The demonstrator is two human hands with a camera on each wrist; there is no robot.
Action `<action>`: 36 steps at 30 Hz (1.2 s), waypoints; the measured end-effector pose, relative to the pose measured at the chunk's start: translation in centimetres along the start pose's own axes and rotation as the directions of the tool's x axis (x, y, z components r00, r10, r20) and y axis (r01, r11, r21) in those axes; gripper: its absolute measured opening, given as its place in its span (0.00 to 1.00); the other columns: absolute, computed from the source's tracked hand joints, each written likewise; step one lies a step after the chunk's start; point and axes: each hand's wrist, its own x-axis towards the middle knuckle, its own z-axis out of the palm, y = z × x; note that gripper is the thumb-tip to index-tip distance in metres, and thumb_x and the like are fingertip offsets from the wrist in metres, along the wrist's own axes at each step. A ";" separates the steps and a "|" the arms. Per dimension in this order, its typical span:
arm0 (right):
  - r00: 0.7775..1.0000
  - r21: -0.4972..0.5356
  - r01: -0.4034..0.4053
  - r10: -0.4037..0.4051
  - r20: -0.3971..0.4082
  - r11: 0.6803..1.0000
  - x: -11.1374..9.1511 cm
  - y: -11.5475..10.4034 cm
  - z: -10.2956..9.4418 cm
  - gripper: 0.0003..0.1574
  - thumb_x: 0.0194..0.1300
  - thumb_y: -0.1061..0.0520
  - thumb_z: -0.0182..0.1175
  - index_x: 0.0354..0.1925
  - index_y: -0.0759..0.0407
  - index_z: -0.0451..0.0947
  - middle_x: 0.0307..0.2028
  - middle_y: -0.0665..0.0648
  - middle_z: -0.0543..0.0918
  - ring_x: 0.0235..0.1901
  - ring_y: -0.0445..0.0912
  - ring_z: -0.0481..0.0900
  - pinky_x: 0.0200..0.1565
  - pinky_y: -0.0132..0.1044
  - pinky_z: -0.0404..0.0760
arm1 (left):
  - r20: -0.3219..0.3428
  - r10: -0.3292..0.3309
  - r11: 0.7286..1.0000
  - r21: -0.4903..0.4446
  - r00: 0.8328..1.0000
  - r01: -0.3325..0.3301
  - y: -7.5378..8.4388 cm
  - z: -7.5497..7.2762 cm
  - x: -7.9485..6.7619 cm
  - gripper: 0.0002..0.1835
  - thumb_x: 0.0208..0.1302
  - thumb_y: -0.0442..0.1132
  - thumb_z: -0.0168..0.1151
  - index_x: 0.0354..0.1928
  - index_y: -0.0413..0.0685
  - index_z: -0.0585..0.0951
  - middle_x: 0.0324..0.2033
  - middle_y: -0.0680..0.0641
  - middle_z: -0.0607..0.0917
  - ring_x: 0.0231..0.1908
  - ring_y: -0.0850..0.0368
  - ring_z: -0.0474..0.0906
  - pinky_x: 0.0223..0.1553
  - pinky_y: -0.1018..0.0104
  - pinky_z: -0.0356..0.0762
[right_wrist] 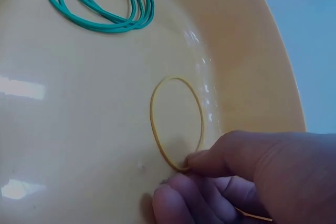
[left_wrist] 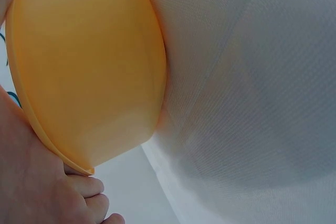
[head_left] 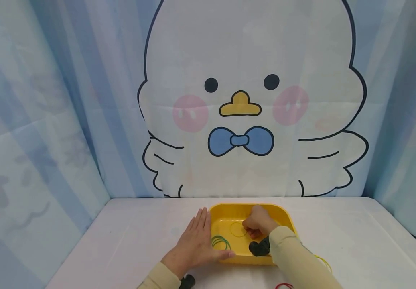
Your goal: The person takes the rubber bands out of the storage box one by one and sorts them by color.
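A shallow yellow tray [head_left: 245, 261] stands on the table. My left hand [head_left: 197, 241] lies along its left side with straight fingers, the thumb reaching over the front rim; in the left wrist view the tray's outer wall [left_wrist: 94, 66] fills much of the picture. Inside the tray, my right hand [head_left: 259, 221] pinches a thin yellow rubber band [right_wrist: 152, 124] between thumb and fingertips, and the loop stands out from them over the tray floor. Another yellow strand [right_wrist: 254, 216] shows beneath the right hand. Several green rubber bands [right_wrist: 97, 26] lie together in the tray's left part.
Outside the tray, a yellow rubber band [head_left: 325, 261] lies to the right, partly behind the right sleeve. A red rubber band [head_left: 283, 284] shows at the bottom edge of the head view. A patterned curtain [head_left: 121, 120] hangs behind the white table [head_left: 356, 241].
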 end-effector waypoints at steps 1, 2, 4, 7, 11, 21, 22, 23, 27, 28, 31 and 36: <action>1.000 0.018 0.001 -0.001 0.009 1.000 -0.1 0.1 -0.1 0.04 0.54 0.68 0.63 0.25 0.70 0.78 0.12 0.53 0.74 0.09 0.41 0.72 0.18 0.30 0.80 | -0.001 0.001 1.000 0.000 1.000 -0.001 0.0 0.0 0.0 0.71 0.45 0.85 0.51 0.78 0.40 0.47 0.79 0.41 0.47 0.79 0.45 0.44 0.77 0.47 0.49; 1.000 0.037 0.001 -0.002 0.018 0.999 -0.2 0.2 -0.2 0.05 0.55 0.68 0.63 0.24 0.70 0.79 0.12 0.53 0.73 0.09 0.41 0.71 0.18 0.29 0.79 | -0.002 0.002 1.000 -0.001 1.000 -0.002 0.1 0.0 0.0 0.71 0.45 0.85 0.51 0.78 0.40 0.47 0.79 0.41 0.47 0.79 0.45 0.44 0.77 0.47 0.49; 0.999 0.087 0.000 -0.003 0.037 0.996 -0.5 0.3 -0.4 0.06 0.56 0.67 0.63 0.25 0.69 0.80 0.12 0.53 0.72 0.10 0.41 0.70 0.18 0.28 0.79 | -0.005 0.002 1.000 -0.001 1.000 -0.002 0.1 0.0 0.0 0.71 0.45 0.85 0.52 0.78 0.40 0.47 0.79 0.41 0.47 0.79 0.45 0.44 0.77 0.46 0.49; 0.999 0.140 0.002 -0.009 0.051 0.990 -0.8 0.5 -0.7 0.06 0.57 0.66 0.62 0.25 0.69 0.79 0.14 0.53 0.73 0.11 0.41 0.71 0.19 0.29 0.79 | -0.011 -0.002 1.000 -0.001 1.000 0.002 0.2 0.0 0.0 0.71 0.45 0.85 0.52 0.78 0.40 0.47 0.79 0.41 0.47 0.79 0.45 0.44 0.77 0.46 0.49; 0.998 0.166 0.011 -0.020 0.054 0.986 -1.1 0.6 -1.0 0.08 0.59 0.65 0.62 0.25 0.68 0.78 0.15 0.53 0.73 0.13 0.41 0.72 0.22 0.30 0.81 | -0.012 -0.006 1.000 -0.003 1.000 0.006 0.2 0.0 0.0 0.71 0.45 0.85 0.53 0.78 0.40 0.47 0.79 0.41 0.47 0.78 0.45 0.45 0.77 0.46 0.49; 0.998 0.214 -0.003 -0.009 0.056 0.977 -0.9 0.8 -1.1 0.07 0.60 0.64 0.63 0.28 0.70 0.79 0.17 0.54 0.75 0.16 0.42 0.75 0.26 0.32 0.85 | -0.014 -0.011 1.000 -0.002 1.000 0.011 0.2 0.1 0.1 0.71 0.44 0.85 0.53 0.78 0.40 0.47 0.79 0.41 0.47 0.79 0.45 0.45 0.77 0.46 0.49; 0.998 0.219 -0.001 -0.012 0.057 0.976 -0.8 0.9 -1.1 0.07 0.60 0.64 0.63 0.28 0.70 0.80 0.18 0.55 0.75 0.16 0.42 0.76 0.26 0.32 0.85 | -0.014 -0.011 1.000 -0.002 1.000 0.011 0.2 0.1 0.1 0.71 0.44 0.85 0.53 0.78 0.40 0.47 0.79 0.41 0.47 0.79 0.45 0.45 0.77 0.46 0.49; 0.998 0.226 0.001 -0.015 0.058 0.974 -0.8 0.9 -1.1 0.07 0.61 0.64 0.63 0.29 0.70 0.80 0.18 0.55 0.76 0.16 0.42 0.76 0.27 0.32 0.85 | -0.015 -0.010 1.000 0.000 1.000 0.010 0.2 0.1 0.1 0.71 0.44 0.85 0.53 0.78 0.40 0.47 0.79 0.41 0.47 0.78 0.45 0.45 0.77 0.46 0.49; 0.997 0.255 0.000 -0.019 0.071 0.967 -0.6 1.0 -1.1 0.07 0.62 0.64 0.62 0.31 0.71 0.81 0.20 0.57 0.79 0.18 0.43 0.78 0.28 0.33 0.86 | -0.015 -0.011 1.000 0.000 1.000 0.011 0.1 0.1 0.0 0.71 0.44 0.85 0.54 0.78 0.40 0.47 0.79 0.41 0.47 0.78 0.45 0.45 0.77 0.46 0.49; 0.997 0.265 -0.005 -0.016 0.074 0.964 -0.6 1.0 -1.1 0.07 0.62 0.64 0.62 0.32 0.71 0.81 0.21 0.57 0.79 0.18 0.43 0.79 0.29 0.33 0.86 | -0.014 -0.012 1.000 0.000 1.000 0.012 0.1 0.0 0.0 0.71 0.44 0.85 0.54 0.78 0.40 0.47 0.79 0.41 0.47 0.78 0.45 0.45 0.77 0.46 0.49; 0.996 0.286 -0.017 -0.007 0.085 0.958 -0.6 1.1 -1.2 0.07 0.62 0.65 0.62 0.33 0.72 0.81 0.21 0.58 0.81 0.18 0.44 0.80 0.30 0.34 0.87 | -0.010 -0.017 1.000 -0.002 1.000 0.017 0.1 0.0 0.0 0.71 0.44 0.85 0.54 0.78 0.40 0.47 0.79 0.41 0.47 0.78 0.45 0.45 0.77 0.46 0.49; 0.996 0.322 -0.026 -0.003 0.089 0.947 -0.6 1.3 -1.2 0.07 0.62 0.65 0.63 0.34 0.73 0.81 0.21 0.58 0.81 0.17 0.44 0.81 0.30 0.35 0.87 | -0.008 -0.016 1.000 -0.006 1.000 0.016 0.2 -0.1 0.0 0.71 0.44 0.85 0.54 0.78 0.40 0.47 0.79 0.41 0.48 0.78 0.45 0.45 0.77 0.46 0.49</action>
